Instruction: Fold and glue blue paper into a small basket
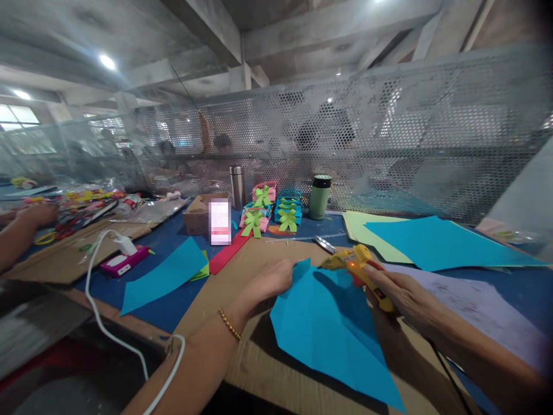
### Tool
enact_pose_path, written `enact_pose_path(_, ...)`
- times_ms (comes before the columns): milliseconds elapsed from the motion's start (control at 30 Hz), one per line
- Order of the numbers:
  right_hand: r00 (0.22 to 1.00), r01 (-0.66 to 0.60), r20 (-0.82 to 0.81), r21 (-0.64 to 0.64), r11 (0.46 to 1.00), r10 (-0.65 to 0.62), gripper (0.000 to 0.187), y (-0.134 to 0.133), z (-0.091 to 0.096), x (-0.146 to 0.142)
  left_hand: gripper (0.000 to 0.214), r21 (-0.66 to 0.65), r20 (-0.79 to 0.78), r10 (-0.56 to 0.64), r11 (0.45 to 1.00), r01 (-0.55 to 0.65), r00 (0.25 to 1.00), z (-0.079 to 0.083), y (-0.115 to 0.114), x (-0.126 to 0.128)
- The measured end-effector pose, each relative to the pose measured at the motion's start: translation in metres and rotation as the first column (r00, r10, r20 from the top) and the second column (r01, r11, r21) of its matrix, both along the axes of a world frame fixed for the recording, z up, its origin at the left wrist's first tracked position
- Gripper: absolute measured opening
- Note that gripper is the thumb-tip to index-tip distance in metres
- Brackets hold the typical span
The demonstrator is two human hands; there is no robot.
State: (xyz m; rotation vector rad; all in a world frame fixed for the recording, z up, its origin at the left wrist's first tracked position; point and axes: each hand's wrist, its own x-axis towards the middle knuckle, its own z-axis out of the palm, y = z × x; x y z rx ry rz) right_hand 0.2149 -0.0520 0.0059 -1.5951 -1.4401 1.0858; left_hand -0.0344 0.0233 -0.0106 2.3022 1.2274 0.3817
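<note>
A large blue paper sheet (332, 328) lies on a brown cardboard mat (259, 357) in front of me. My left hand (270, 280) pinches its top left corner, fingers closed on the paper. My right hand (400, 294) grips a yellow and orange glue gun (356, 265), its nozzle pointing left over the sheet's upper edge. A gold bracelet (228, 324) is on my left wrist.
Another blue sheet (162, 276) and a red strip (228, 253) lie to the left, near a pink box (125, 262) with a white cable. Blue and yellow sheets (432, 242) lie right. Bow-topped paper baskets (272, 210), a green cup (319, 197), a steel flask (237, 187) stand behind. Another person's hand (37, 216) is far left.
</note>
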Motion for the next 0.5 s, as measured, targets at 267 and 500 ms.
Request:
enact_pose_path(267, 0.997, -0.076, 0.026, -0.001, 0.997, 0.076, 0.059, 0.002, 0.016, -0.006, 0.040, -0.011, -0.002, -0.001, 1.000, 0.001, 1.000, -0.001, 0.001, 0.000)
enact_pose_path(500, 0.999, -0.034, 0.014, 0.050, 0.998, 0.034, 0.048, 0.001, 0.014, -0.015, 0.043, -0.025, 0.059, -0.009, 1.000, 0.010, 0.998, -0.012, 0.010, 0.001)
